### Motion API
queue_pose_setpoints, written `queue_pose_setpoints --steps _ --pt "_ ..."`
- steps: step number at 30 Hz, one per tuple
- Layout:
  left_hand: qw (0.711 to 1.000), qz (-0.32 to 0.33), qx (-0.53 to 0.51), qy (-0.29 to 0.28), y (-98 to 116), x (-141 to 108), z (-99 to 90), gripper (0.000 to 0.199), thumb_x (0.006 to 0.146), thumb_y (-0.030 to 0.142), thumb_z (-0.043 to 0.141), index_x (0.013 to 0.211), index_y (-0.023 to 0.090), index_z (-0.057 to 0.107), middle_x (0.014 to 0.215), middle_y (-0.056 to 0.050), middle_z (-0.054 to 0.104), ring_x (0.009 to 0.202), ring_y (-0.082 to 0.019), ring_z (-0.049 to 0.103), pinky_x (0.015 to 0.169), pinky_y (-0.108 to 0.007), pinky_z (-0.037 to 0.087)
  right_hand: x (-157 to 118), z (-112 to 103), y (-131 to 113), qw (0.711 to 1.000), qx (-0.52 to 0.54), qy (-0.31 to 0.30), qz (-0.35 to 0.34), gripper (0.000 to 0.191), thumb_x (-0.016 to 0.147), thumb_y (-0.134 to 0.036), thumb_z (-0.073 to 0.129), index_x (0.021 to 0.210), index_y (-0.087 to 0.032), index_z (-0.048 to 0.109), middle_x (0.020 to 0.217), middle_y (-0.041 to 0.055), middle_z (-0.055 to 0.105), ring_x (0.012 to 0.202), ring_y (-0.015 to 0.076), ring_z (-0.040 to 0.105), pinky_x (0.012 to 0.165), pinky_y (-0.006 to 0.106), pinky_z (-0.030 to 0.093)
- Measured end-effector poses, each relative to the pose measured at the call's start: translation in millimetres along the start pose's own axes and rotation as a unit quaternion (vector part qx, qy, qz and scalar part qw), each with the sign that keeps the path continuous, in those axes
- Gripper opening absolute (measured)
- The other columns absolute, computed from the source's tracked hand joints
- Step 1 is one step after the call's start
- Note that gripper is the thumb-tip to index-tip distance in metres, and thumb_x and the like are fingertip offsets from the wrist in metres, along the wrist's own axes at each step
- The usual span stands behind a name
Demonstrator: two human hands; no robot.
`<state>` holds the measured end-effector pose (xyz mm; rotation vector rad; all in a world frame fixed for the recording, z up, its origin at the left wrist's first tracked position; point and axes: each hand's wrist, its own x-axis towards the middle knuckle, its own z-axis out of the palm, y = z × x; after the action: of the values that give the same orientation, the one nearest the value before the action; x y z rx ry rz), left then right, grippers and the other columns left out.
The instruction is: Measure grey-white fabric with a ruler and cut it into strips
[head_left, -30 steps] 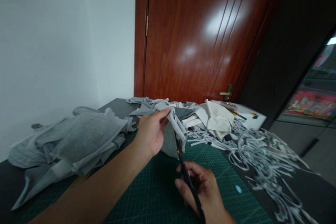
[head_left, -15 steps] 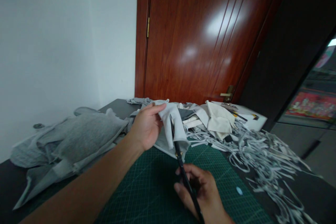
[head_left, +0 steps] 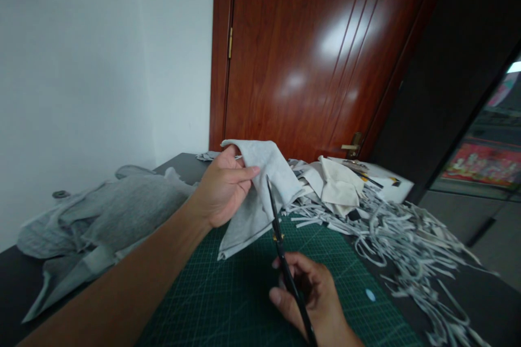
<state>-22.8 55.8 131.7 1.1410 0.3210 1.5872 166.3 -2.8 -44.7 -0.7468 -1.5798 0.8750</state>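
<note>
My left hand (head_left: 228, 187) pinches a piece of light grey fabric (head_left: 264, 157) between thumb and fingers, holding it up above the green cutting mat (head_left: 232, 293). The cloth drapes to the right and downward, with one corner hanging low over the mat. My right hand (head_left: 313, 295) grips a pair of black-handled scissors (head_left: 280, 249), pointed up and away from me. Their blades look closed and lie in front of the fabric; whether they touch it I cannot tell. Part of the scissor handles is hidden by my fingers.
A heap of grey cloth (head_left: 134, 211) lies at the left. Many cut fabric strips (head_left: 407, 244) spread along the right, beside cream fabric pieces (head_left: 342, 184) and a white box (head_left: 391, 181). A wooden door (head_left: 293, 54) and a white wall (head_left: 81, 65) stand behind the table.
The fabric has swung and spread out in my left hand, its lower corner now further left. The scissors, earlier along a slit in the cloth, stay nearly in place with my right hand.
</note>
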Motion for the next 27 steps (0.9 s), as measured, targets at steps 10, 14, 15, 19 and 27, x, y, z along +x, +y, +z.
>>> queue_pose_setpoints --steps 10,14,15,19,27 --pt "0.998 -0.009 0.018 -0.065 7 2 -6.2 0.066 0.058 -0.011 0.082 0.116 0.017 0.066 0.126 -0.010 0.076 0.136 -0.035 0.065 0.115 -0.046 0.052 -5 -1 8 0.998 0.056 0.019 -0.007 0.045 0.080 -0.053 0.092 0.111 -0.024 0.077 0.068 -0.0055 0.054 0.056 0.0127 0.044 0.053 0.024 0.037" --pt "0.996 -0.006 0.024 -0.086 8 1 -4.9 0.060 0.062 -0.008 0.083 0.114 0.017 0.068 0.125 -0.010 0.077 0.135 -0.037 0.065 0.114 -0.049 0.054 -6 0 11 0.998 0.045 0.033 -0.008 0.046 0.079 -0.054 0.092 0.111 -0.024 0.077 0.069 -0.0056 0.053 0.058 0.0130 0.045 0.054 0.025 0.039" --pt "0.995 -0.010 0.025 -0.093 8 0 -4.4 0.059 0.062 -0.007 0.084 0.115 0.017 0.068 0.125 -0.011 0.077 0.135 -0.037 0.066 0.113 -0.050 0.055 -6 0 11 0.998 0.043 0.040 -0.007 0.047 0.079 -0.055 0.092 0.111 -0.024 0.077 0.070 -0.0056 0.052 0.058 0.0130 0.045 0.054 0.025 0.039" --pt "0.993 -0.034 0.030 -0.108 9 -2 -4.0 0.061 0.065 -0.004 0.088 0.119 0.016 0.067 0.125 -0.012 0.077 0.133 -0.037 0.067 0.110 -0.048 0.056 -6 1 12 0.998 0.039 0.045 -0.006 0.050 0.077 -0.057 0.093 0.110 -0.024 0.076 0.068 -0.0056 0.053 0.056 0.0134 0.045 0.053 0.025 0.040" --pt "0.988 -0.054 0.054 -0.132 8 -4 -8.5 0.063 0.069 -0.001 0.088 0.126 0.017 0.068 0.122 -0.012 0.078 0.117 -0.031 0.074 0.101 -0.042 0.059 -5 -1 13 0.998 0.037 0.046 -0.004 0.050 0.077 -0.055 0.093 0.111 -0.022 0.076 0.070 -0.0038 0.058 0.058 0.0142 0.050 0.053 0.025 0.042"
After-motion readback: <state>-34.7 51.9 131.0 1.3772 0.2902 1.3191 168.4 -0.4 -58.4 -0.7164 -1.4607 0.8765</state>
